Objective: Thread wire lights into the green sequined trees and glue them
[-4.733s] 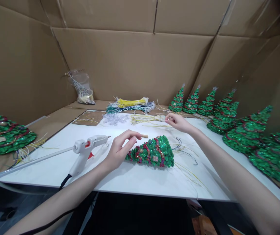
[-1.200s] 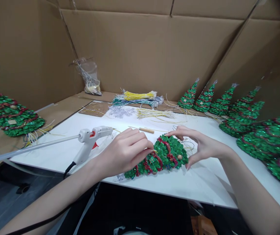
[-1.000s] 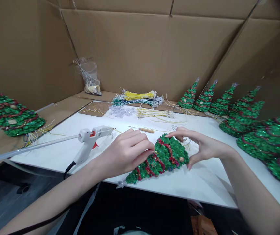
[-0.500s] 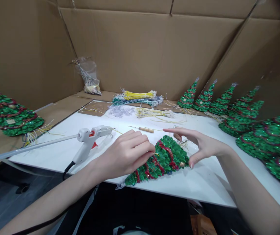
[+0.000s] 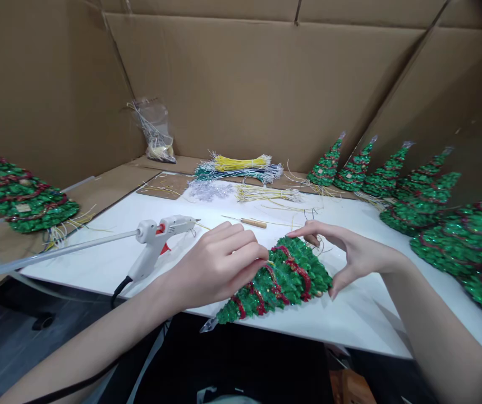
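Observation:
A small green Christmas tree (image 5: 285, 280) with red garland lies on its side at the front of the white board, its clear tip pointing left toward me. My left hand (image 5: 228, 261) is closed above the tree's middle, pinching a thin yellow wire (image 5: 270, 262) whose short end shows past the fingertips. My right hand (image 5: 345, 252) spans the tree's wide base, index finger on the far edge and thumb on the near edge. Behind the base, loose wire ends are partly hidden by the right hand.
A white glue gun (image 5: 160, 238) lies left of my left hand. Beyond it are a wooden-handled awl (image 5: 253, 223), wire bundles (image 5: 241, 163), clear plastic pieces (image 5: 210, 191) and a plastic bag (image 5: 156, 132). Finished-looking trees stand at the right (image 5: 421, 202) and left (image 5: 24, 193).
The tree has rolled slightly, and its clear tip shows more. My right index finger has come down onto the base's far edge. My left hand stays almost in place.

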Available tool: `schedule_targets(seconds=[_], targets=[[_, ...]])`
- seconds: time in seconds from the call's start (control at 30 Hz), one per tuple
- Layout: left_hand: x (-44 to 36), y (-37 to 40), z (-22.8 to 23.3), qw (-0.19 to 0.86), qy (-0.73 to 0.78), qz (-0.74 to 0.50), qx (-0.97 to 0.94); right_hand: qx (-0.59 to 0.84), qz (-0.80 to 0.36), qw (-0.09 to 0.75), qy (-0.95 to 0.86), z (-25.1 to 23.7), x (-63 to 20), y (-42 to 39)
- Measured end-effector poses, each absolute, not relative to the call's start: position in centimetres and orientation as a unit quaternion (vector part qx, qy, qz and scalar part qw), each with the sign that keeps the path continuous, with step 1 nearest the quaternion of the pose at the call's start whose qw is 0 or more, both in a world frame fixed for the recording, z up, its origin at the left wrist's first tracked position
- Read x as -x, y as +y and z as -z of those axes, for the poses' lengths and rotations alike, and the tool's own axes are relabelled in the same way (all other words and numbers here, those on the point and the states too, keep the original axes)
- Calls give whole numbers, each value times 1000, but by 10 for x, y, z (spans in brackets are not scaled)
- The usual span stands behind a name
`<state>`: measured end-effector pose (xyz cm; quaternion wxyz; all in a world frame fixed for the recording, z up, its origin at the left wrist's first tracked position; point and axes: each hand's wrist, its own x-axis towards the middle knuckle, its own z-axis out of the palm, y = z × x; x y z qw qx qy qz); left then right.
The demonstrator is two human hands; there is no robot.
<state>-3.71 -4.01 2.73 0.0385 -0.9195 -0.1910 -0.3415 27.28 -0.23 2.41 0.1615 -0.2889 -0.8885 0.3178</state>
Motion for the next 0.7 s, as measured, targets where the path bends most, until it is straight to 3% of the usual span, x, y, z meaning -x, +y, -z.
schedule_targets(seconds=[0.7], targets=[[30, -42, -27, 71, -162, 318, 931, 315, -365, 130, -866, -22, -277, 2]])
